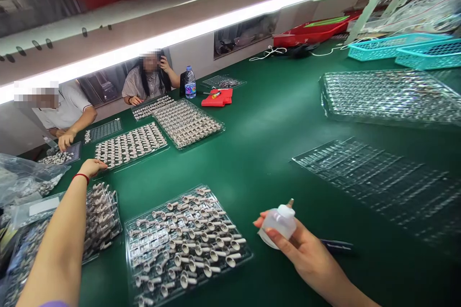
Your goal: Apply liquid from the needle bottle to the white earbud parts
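My left hand (92, 168) is stretched far forward, its fingers pinched at the near left corner of a clear plastic tray (139, 152) filled with rows of small whitish parts. In my right hand (306, 252) is a small translucent squeeze bottle (280, 224) with a white cap and a thin nozzle, tilted slightly and held above the table. Between my arms lies another clear tray (135, 223) holding spoon-shaped metal parts (196, 235), with some of its slots at the left bare. A dark pen-like object (336, 245) lies behind my right hand.
Stacked filled trays (103, 220) stand beside my left forearm. To the right are a clear plastic tray (374, 177), a filled tray stack (392, 96) and turquoise baskets (425, 53). Two people sit across the green table (259, 148), near a water bottle (190, 84) and red cloth (218, 98).
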`<state>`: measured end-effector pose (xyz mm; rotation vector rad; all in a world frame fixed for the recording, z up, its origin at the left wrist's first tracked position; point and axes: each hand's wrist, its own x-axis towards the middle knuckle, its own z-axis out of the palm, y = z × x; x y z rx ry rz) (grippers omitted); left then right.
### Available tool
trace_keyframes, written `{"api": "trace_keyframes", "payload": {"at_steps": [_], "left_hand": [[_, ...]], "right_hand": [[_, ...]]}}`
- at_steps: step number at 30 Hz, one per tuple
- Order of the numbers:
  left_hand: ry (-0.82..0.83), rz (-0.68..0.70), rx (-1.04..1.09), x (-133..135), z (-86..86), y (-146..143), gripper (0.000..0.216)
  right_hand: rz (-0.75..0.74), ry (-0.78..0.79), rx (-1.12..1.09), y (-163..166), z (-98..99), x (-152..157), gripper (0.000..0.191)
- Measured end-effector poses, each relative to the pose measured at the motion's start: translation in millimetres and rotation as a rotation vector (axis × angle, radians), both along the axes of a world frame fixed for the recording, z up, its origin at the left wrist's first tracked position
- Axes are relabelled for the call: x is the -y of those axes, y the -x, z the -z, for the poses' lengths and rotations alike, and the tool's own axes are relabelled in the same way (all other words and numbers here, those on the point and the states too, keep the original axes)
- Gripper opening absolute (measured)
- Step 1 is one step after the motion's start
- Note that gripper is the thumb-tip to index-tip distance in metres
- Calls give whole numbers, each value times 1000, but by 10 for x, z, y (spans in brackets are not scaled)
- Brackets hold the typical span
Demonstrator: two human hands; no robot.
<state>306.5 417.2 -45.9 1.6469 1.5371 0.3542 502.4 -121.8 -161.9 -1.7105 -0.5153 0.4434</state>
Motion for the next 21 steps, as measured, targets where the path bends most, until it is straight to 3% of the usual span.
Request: {"api": "trace_keyframes", "payload": {"at_steps": [12,16,21], "left_hand": [[-62,-170,312,-67,-265,352,33],[-67,-164,207,-37,-246,393,35],[-65,-75,-83,-58,-148,295,33]], "right_hand": [[-24,5,22,0,-36,8,58],[-17,1,18,-7,-7,7,59],[-23,-11,11,-9,-4,16,55]]}}
